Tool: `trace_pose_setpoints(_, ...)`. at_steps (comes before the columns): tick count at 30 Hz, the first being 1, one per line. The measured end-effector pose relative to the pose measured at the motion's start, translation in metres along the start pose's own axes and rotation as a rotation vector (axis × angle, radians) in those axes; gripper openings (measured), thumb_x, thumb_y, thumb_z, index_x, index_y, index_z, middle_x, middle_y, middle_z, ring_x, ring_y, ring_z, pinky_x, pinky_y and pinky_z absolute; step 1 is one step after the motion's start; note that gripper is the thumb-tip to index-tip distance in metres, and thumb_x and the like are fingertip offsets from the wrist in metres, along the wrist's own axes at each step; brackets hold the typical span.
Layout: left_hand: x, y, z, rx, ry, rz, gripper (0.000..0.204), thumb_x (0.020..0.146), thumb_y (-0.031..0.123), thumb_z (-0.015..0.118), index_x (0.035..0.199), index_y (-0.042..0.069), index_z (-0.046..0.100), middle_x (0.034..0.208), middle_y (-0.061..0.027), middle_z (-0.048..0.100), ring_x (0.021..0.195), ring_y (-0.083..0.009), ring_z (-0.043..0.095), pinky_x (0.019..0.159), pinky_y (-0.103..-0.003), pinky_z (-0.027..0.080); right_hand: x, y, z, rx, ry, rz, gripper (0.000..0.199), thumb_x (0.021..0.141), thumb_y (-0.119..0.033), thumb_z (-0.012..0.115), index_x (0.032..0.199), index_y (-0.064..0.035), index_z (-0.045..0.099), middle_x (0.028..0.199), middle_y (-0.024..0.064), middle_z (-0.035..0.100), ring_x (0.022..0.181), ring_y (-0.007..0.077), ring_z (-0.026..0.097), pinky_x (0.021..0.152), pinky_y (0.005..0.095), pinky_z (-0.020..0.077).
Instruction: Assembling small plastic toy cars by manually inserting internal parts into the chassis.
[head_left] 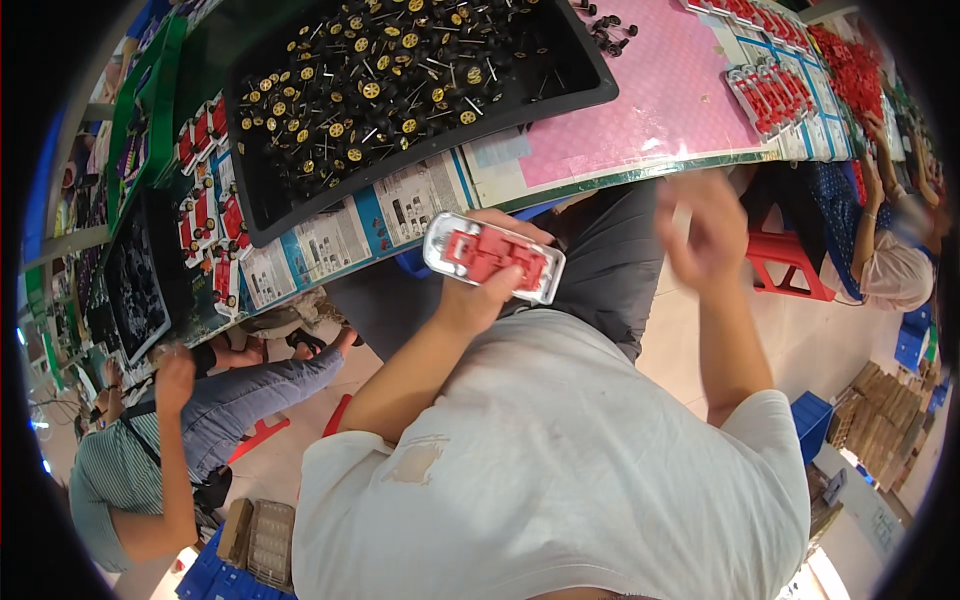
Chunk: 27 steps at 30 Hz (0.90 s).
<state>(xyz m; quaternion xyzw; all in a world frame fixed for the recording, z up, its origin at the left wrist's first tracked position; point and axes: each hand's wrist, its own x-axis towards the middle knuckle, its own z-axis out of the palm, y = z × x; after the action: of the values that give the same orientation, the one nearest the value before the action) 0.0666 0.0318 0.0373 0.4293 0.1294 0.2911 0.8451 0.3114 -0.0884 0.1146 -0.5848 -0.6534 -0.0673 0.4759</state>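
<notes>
My left hand [482, 290] grips a clear plastic blister tray [540, 282] with red toy parts seated in it, held over my lap just below the table edge. My right hand [705, 228] is raised to the right of it, blurred, and seems to pinch something small and pale; I cannot tell what. Straight ahead on the table stands a big black bin [590, 70] full of small black wheels with yellow hubs on thin axles.
A pink mat [665, 95] covers the table's right part, with a few loose black wheels [608, 32] and stacked trays of red parts [772, 97]. More filled trays [205, 215] lie at left. Seated co-workers are at left [150, 470] and right [895, 265]; a red stool [785, 262].
</notes>
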Motion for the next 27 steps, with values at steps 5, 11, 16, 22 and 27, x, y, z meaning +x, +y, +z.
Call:
trace_pose_setpoints(5,0.005,0.011,-0.005,-0.042,0.011,-0.129,0.047,0.083,0.013,0.066,0.124,0.008,0.044,0.119,-0.0234,0.06,0.105,-0.0286,0.066,0.082,-0.04,0.061,0.045,0.15,0.01,-0.197,-0.108,0.327,0.028,0.085,-0.001,0.068,0.113,-0.0039,0.067,0.105,0.011,0.064,0.071,0.0211,0.062,0.067,0.0318,0.0523)
trace_pose_setpoints(11,-0.021,0.01,-0.009,0.013,0.11,-0.139,0.048,0.086,0.017,0.066,0.128,0.009,0.044,0.121,-0.019,0.061,0.093,-0.0192,0.068,0.058,-0.023,0.054,0.059,0.222,0.044,-0.266,-0.26,0.207,0.027,0.084,-0.005,0.069,0.112,-0.0041,0.067,0.108,0.0134,0.064,0.089,0.0347,0.066,0.079,0.0385,0.0531)
trace_pose_setpoints(16,-0.025,0.0,-0.012,0.014,0.114,-0.158,0.042,0.092,0.013,0.06,0.131,0.009,0.043,0.124,-0.0183,0.06,0.091,-0.0161,0.067,0.056,-0.022,0.05,0.053,0.206,0.03,-0.252,-0.237,0.268,0.02,0.084,-0.006,0.071,0.103,-0.001,0.066,0.1,0.0121,0.065,0.084,0.0307,0.066,0.073,0.0361,0.0532)
trace_pose_setpoints(22,-0.009,0.006,-0.002,0.015,0.17,-0.12,0.032,0.093,0.012,0.061,0.122,0.005,0.049,0.114,-0.0125,0.063,0.074,-0.0076,0.059,0.053,-0.02,0.045,0.013,0.1,0.025,0.101,0.077,0.495,0.013,0.092,-0.009,0.069,0.1,-0.0011,0.063,0.134,0.013,0.053,0.104,0.0197,0.062,0.085,0.0304,0.0534)
trace_pose_setpoints(27,0.013,0.006,0.002,0.086,0.105,-0.119,0.029,0.094,0.014,0.062,0.119,0.004,0.052,0.108,-0.0057,0.062,0.096,-0.0101,0.062,0.08,-0.025,0.053,-0.027,-0.032,0.055,0.366,-0.129,0.531,0.028,0.08,-0.009,0.079,0.095,-0.0044,0.056,0.125,0.0181,0.06,0.12,0.0317,0.056,0.101,0.039,0.0435)
